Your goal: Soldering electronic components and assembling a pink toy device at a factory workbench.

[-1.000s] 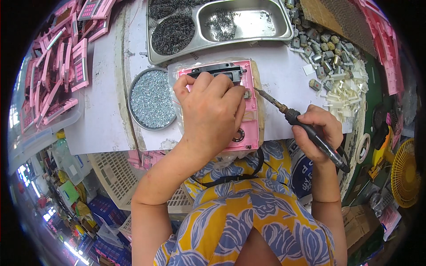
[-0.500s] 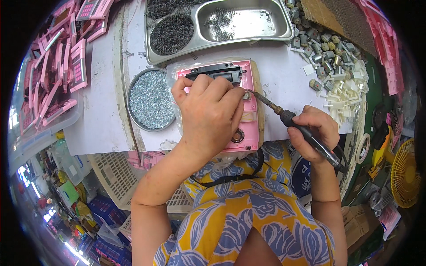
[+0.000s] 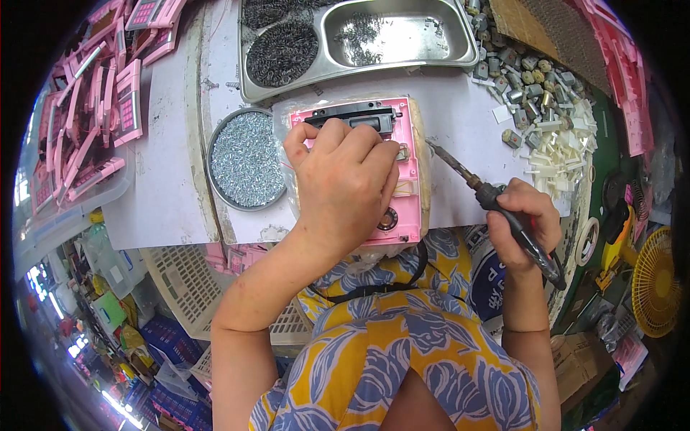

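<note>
A pink plastic housing (image 3: 408,223) lies in front of me on a padded block, with a black plastic mechanism (image 3: 370,118) across its far end and a small metal part (image 3: 402,154) at its right side. My left hand (image 3: 343,179) is over the middle of the housing, its fingers bent down and closed; whatever they pinch is hidden beneath them. In my right hand (image 3: 523,223) is a soldering iron (image 3: 496,197) with a dark handle. Its tip points up and left, just off the housing's right edge, touching nothing.
A round dish of small silvery screws (image 3: 248,159) stands left of the housing. Behind it is a metal tray (image 3: 402,61) with dark springs. Small motors (image 3: 532,90) and white plastic parts (image 3: 557,158) lie at the right. Pink units (image 3: 128,104) fill a bin at the left.
The soldering iron in my right hand has moved away to the right, its tip leaving the small metal part on the housing. My left hand stays nearly where it was.
</note>
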